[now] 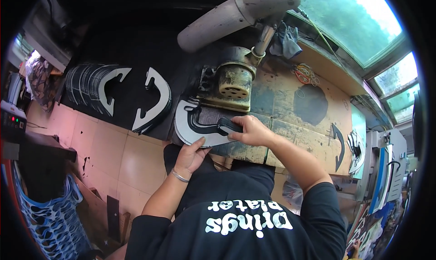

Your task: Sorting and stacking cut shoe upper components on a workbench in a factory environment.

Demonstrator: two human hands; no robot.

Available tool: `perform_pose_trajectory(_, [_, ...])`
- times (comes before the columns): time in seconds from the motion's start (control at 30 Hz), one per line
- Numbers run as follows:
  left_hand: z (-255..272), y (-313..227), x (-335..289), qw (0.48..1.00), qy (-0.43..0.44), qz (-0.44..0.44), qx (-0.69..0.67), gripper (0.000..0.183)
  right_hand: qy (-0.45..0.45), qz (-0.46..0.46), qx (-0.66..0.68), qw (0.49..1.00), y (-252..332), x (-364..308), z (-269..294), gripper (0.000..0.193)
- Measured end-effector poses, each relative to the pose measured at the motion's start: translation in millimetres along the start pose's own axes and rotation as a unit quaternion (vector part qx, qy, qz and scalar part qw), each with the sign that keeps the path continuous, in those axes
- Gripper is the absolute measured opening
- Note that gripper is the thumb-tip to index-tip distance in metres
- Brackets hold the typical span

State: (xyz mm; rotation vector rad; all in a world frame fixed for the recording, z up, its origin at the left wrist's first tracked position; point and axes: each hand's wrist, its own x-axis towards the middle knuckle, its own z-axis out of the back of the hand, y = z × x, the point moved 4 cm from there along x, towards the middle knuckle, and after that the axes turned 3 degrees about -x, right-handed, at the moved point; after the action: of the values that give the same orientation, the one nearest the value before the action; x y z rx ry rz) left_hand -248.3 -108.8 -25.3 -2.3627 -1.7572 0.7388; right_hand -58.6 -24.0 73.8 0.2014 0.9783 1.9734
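The right hand's (252, 132) fingers pinch the black right end of a curved stack (185, 123); the left hand (190, 157) grips its near edge. It lies on the worktop's (288, 144) front, by a grimy machine (234, 80). Brown, stained cardboard (272, 89) spreads right; beyond are windows (349, 28). Tiled floor (102, 144) shows left.

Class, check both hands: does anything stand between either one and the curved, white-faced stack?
Nothing visible does: the left hand holds the curved stack at its near edge, the right hand at its right end. The machine head stands beyond the stack, not between.
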Motion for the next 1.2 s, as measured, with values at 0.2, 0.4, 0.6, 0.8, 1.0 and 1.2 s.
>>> perform_pose_trajectory(0.2, [-3, -3, 4, 0.993, -0.006, -0.042, 0.106, 0.034, -0.098, 0.008, 0.029, 0.995, 13, -17, 12, 0.049])
perform_pose_trajectory(0.4, [-15, -55, -7, 0.982, 0.025, -0.139, 0.121, 0.033, -0.05, 0.009, 0.452, 0.891, -14, 12, 8, 0.061])
perform_pose_trajectory(0.6, [-22, -125, 29, 0.939, -0.009, -0.292, 0.179, 0.033, -0.152, 0.009, 0.296, 0.943, -76, 11, -67, 0.04])
perform_pose_trajectory(0.8, [-13, -172, 86, 0.915, -0.051, -0.341, 0.211, 0.027, -0.2, 0.012, 0.201, 0.959, -96, -22, -118, 0.023])
perform_pose_trajectory(1.0, [-19, -177, 127, 0.918, -0.03, -0.345, 0.191, 0.031, -0.202, 0.037, 0.128, 0.97, -83, -20, -111, 0.021])
perform_pose_trajectory(1.2, [-41, -173, 138, 0.926, 0.0, -0.341, 0.163, 0.028, -0.208, 0.041, 0.118, 0.97, -83, -20, -112, 0.018])
